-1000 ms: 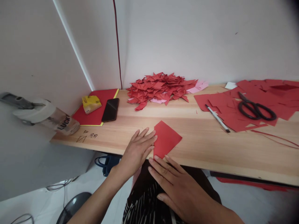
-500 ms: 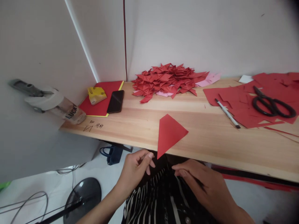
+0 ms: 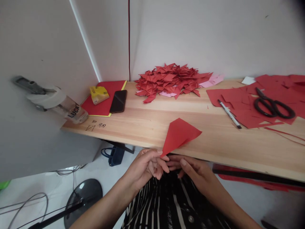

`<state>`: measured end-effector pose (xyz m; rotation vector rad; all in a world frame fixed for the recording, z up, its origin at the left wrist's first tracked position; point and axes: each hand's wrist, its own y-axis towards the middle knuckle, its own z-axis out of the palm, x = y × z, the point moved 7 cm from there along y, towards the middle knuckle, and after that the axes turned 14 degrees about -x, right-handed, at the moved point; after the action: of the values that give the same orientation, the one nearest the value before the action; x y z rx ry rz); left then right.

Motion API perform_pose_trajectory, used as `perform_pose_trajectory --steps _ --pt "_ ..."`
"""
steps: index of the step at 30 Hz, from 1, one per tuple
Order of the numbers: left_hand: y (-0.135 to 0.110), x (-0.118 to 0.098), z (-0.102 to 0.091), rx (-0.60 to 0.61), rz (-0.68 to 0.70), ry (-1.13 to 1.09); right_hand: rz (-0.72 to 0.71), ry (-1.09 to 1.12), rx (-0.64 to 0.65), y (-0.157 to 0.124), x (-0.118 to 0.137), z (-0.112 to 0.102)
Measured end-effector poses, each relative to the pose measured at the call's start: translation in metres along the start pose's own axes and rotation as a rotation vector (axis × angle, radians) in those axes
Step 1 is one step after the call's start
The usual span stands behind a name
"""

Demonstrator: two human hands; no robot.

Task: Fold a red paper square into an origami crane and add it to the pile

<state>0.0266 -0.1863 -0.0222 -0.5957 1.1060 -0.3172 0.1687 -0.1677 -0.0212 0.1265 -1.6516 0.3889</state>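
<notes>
A folded red sheet of paper (image 3: 181,133), kite-shaped with a narrow tip, lies at the front edge of the wooden table (image 3: 133,133). Its tip points towards me. My left hand (image 3: 152,163) pinches that tip between thumb and fingers. Close beside it, my right hand (image 3: 190,167) is held below the table edge, near the left fingertips, with its fingers loosely stretched out and nothing visible in them.
A heap of folded red paper pieces (image 3: 171,79) lies against the wall. To the right are red sheets (image 3: 243,108), black-handled scissors (image 3: 274,106) and a pen (image 3: 229,114). A phone (image 3: 118,101), a yellow packet (image 3: 99,94) and a bottle (image 3: 71,109) stand left.
My left hand has moved up and right and taken hold of the paper's tip. The paper has shifted right and turned slightly. My right hand has come closer to the left one.
</notes>
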Motion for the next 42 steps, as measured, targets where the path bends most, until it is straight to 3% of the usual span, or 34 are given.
perform_pose_trajectory --steps 4,12,16,19,21,28,36,42 --pt "-0.002 0.006 0.002 0.026 -0.021 -0.004 -0.005 0.068 0.020 0.006 0.012 0.008" --pt "-0.010 0.008 0.017 0.096 -0.004 0.072 0.189 0.070 -0.123 0.010 0.003 0.006" --pt "-0.013 -0.006 0.009 0.018 0.189 0.270 0.124 -0.051 -0.199 0.011 0.011 -0.001" --pt "-0.014 -0.029 -0.002 -0.136 0.414 0.412 0.001 -0.182 -0.166 0.011 0.022 -0.003" --pt "-0.014 -0.043 -0.004 -0.188 0.475 0.409 -0.080 -0.271 -0.112 0.009 0.027 -0.001" --pt "0.000 -0.059 0.012 0.002 0.376 0.204 -0.218 -0.522 0.025 0.005 0.032 -0.002" --pt "0.015 -0.046 0.005 -0.032 0.205 -0.278 -0.095 -0.113 -0.231 0.005 0.033 -0.034" --pt "0.017 -0.036 0.006 -0.036 0.111 -0.427 -0.086 0.014 -0.405 0.007 0.037 -0.040"
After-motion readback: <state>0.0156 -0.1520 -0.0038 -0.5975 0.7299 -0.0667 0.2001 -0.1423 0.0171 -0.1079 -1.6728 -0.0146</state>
